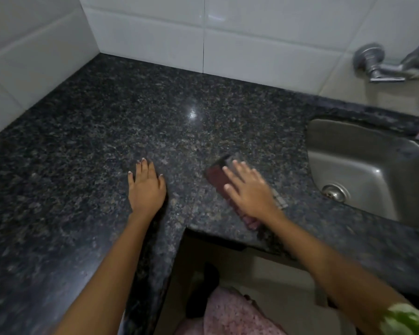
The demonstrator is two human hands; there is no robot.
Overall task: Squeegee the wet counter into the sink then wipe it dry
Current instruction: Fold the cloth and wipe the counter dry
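A dark speckled granite counter (131,112) wraps around an inner corner. My left hand (146,187) lies flat on it, fingers spread, holding nothing. My right hand (249,189) presses down on a dark red squeegee (217,177) whose long edge runs from far left to near right, a pale blade strip showing on its sink side. The squeegee sits on the counter just left of the steel sink (363,165), and it is blurred by motion.
White tiled walls (155,25) close off the back and left. A metal tap (382,66) is mounted on the wall above the sink. A drain (335,192) sits in the basin. The counter's front edge (179,238) cuts inward near my body.
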